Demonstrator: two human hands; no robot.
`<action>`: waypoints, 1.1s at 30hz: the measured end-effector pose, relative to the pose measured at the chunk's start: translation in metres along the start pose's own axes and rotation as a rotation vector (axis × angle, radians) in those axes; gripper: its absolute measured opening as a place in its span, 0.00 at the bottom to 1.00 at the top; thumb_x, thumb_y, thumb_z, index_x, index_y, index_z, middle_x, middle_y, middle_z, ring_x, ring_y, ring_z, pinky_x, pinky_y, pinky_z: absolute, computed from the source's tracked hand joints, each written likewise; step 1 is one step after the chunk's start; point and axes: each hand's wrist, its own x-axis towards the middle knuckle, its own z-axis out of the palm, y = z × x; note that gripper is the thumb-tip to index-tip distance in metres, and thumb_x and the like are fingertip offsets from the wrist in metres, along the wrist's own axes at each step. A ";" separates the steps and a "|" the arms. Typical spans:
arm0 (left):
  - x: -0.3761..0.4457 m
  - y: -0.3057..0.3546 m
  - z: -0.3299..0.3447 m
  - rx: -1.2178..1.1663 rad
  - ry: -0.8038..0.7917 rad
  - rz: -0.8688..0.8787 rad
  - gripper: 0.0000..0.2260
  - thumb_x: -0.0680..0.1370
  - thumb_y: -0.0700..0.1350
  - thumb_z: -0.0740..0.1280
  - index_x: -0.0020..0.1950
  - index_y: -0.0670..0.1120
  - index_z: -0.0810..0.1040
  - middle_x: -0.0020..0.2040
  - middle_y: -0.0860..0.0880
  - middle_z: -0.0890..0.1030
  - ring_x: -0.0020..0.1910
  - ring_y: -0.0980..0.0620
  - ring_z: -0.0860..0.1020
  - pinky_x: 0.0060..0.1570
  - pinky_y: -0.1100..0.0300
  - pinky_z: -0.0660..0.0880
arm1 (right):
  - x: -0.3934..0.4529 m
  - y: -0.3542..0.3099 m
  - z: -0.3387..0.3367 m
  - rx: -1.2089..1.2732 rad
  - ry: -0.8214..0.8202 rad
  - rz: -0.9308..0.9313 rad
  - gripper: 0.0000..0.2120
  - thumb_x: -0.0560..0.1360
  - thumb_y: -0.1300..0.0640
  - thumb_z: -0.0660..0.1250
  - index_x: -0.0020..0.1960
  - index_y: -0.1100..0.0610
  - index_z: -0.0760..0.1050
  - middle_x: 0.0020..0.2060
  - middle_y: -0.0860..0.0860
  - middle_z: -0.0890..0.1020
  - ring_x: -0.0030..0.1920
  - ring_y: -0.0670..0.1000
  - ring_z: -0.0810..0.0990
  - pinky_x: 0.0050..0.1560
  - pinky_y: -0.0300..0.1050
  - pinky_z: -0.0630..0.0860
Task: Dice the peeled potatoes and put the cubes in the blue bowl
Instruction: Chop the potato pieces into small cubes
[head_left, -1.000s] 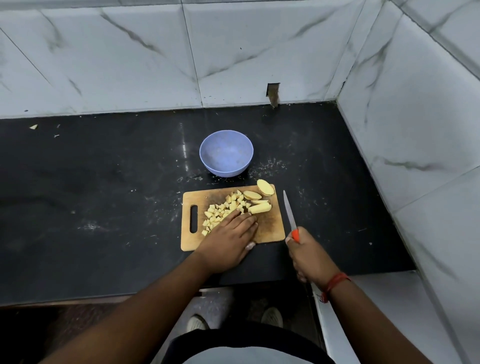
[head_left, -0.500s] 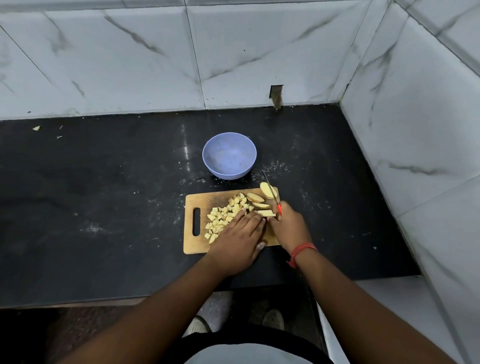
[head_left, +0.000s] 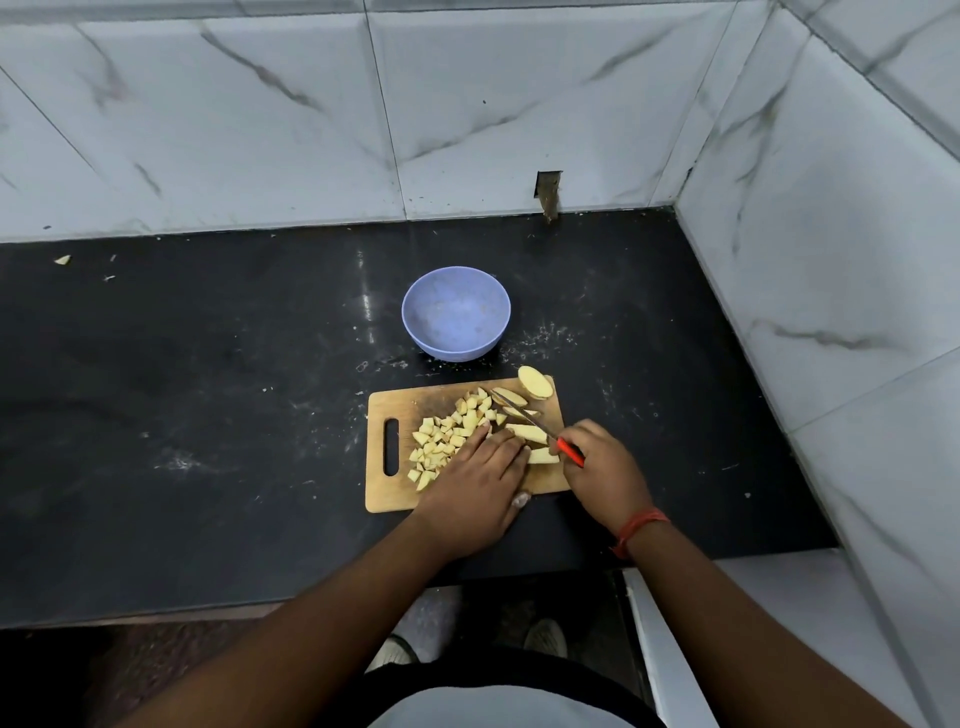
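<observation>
- Black counter is backed by marble tiles; the cutting board lies at 6 o'clock from the empty blue bowl.
- Knife is gripped by the right hand, blade pointing toward 10 o'clock over the potato strips.
- Left hand is laid flat, fingers straight, beside the cubes, nearer to them.

one head-worn wide-angle view looks forward and steeply down from above onto the black counter in a tiled corner, near enough that both forearms reach in from the bottom edge toward the cutting board at centre.
</observation>
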 end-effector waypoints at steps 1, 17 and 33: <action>-0.001 0.000 0.001 0.001 -0.014 -0.003 0.26 0.83 0.56 0.55 0.75 0.41 0.70 0.72 0.42 0.72 0.74 0.44 0.66 0.78 0.44 0.55 | -0.001 0.000 0.001 0.022 0.009 0.024 0.10 0.73 0.63 0.65 0.48 0.49 0.78 0.45 0.43 0.74 0.44 0.46 0.76 0.44 0.42 0.74; -0.020 0.002 0.006 -0.005 0.029 0.014 0.25 0.82 0.55 0.59 0.75 0.42 0.70 0.71 0.44 0.73 0.74 0.44 0.66 0.77 0.41 0.58 | -0.037 -0.010 0.001 0.150 0.080 0.166 0.07 0.81 0.53 0.59 0.52 0.52 0.75 0.42 0.47 0.79 0.43 0.47 0.78 0.45 0.45 0.76; -0.020 0.004 0.006 -0.012 0.037 0.003 0.23 0.83 0.53 0.57 0.74 0.42 0.72 0.71 0.45 0.74 0.74 0.44 0.67 0.77 0.41 0.56 | -0.080 -0.021 0.011 -0.200 -0.285 0.311 0.09 0.83 0.55 0.51 0.55 0.58 0.67 0.46 0.56 0.79 0.43 0.54 0.78 0.41 0.46 0.71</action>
